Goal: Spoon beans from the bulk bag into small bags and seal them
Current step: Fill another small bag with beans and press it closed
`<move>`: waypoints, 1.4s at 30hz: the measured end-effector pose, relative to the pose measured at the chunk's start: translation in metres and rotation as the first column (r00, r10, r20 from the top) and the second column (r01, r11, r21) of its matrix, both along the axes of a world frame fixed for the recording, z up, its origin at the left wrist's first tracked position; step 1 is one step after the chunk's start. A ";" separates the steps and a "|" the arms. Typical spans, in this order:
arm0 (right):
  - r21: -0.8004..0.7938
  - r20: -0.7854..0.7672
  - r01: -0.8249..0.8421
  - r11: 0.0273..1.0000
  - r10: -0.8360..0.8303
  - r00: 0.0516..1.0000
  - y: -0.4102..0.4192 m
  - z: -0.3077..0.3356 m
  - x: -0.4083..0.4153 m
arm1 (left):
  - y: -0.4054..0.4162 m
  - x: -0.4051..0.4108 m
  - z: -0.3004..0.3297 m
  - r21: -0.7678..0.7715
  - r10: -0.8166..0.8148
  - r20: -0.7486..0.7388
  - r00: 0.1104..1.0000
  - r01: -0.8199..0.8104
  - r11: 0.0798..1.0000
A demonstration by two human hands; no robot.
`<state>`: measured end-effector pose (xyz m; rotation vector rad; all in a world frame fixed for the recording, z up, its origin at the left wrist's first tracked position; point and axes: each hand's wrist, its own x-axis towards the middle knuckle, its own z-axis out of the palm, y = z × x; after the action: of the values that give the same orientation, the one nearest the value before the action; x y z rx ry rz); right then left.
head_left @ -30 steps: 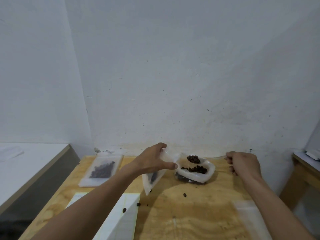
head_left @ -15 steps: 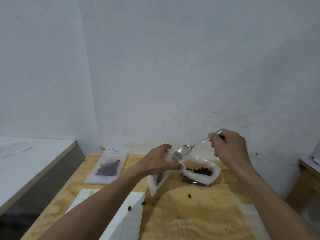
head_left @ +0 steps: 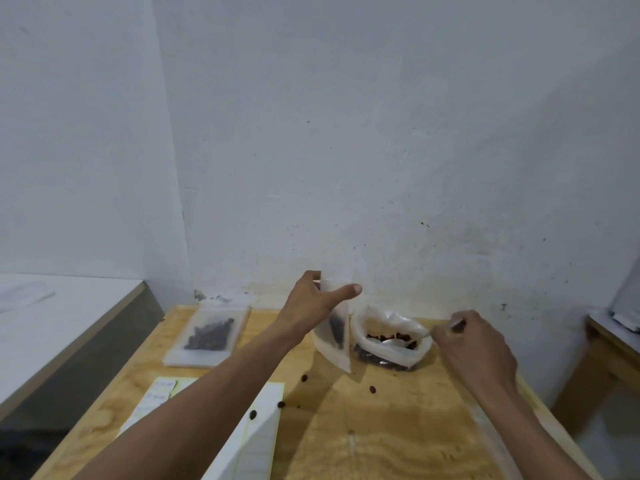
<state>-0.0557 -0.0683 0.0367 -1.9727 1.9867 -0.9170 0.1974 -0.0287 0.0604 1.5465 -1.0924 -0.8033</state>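
1. A person's left hand (head_left: 317,303) held a small bag (head_left: 334,332) upright by its top edge, pinched between thumb and fingers, just left of the bulk bag (head_left: 389,344) at the far side of the wooden table (head_left: 398,427).

2. The right hand (head_left: 474,344) was closed around the handle of a metal spoon (head_left: 398,341), whose bowl lay down among the dark beans (head_left: 388,337) inside the bulk bag.

3. The step in hand appeared to be loading the spoon. Done well, it would call for a modest scoop, lifted level, with the small bag's mouth kept spread and brought close beside the bulk bag so the carry is short.

4. Several loose beans (head_left: 304,378) lay scattered on the table in front of the two bags, which suggested that overfilled or tilted spoonfuls spill easily.

5. The small bag was frosted and translucent, hanging at a slight tilt, with a dark streak of beans showing through its lower half; it looked only partly filled.

6. The bulk bag was pale plastic with its rim rolled down, slumped on the table and open at the top.

7. A filled bag (head_left: 207,334) lay flat near the table's far left corner, well apart from the work; whether it was sealed could not be told.

8. White label sheets (head_left: 256,441) lay at the near left.
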 end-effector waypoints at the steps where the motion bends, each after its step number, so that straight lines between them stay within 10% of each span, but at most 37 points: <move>1: -0.008 -0.069 0.007 1.000 -0.008 0.998 0.001 0.000 0.001 | 0.000 -0.001 0.003 0.004 0.012 -0.025 1.000 -0.011 1.000; 4: -0.173 -0.054 -0.178 0.969 0.171 0.984 0.017 0.012 0.018 | 0.001 -0.009 0.014 -0.005 0.041 -0.081 0.996 -0.042 0.999; 8: 0.124 0.378 -0.553 0.824 0.476 0.794 0.036 0.021 0.056 | 0.002 -0.024 0.024 -0.003 0.047 -0.122 0.991 -0.047 0.999; 16: 0.149 0.722 -0.724 0.674 0.426 0.545 0.031 0.011 0.071 | 0.017 0.010 0.032 -0.134 0.053 -0.231 0.971 -0.086 0.987; 24: -0.017 0.591 -0.590 0.807 0.484 0.645 0.023 0.051 0.074 | 0.027 0.015 0.026 -0.173 0.035 -0.062 0.997 -0.045 0.984; 42: 0.029 0.502 -0.631 0.776 0.534 0.680 0.023 0.050 0.096 | 0.034 0.020 0.022 -0.136 -0.043 -0.014 0.999 0.041 0.990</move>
<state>0.0402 -0.0452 0.0863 -1.8520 1.0198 -0.8634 0.2172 0.0056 0.0822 1.4047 -1.1468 -0.7535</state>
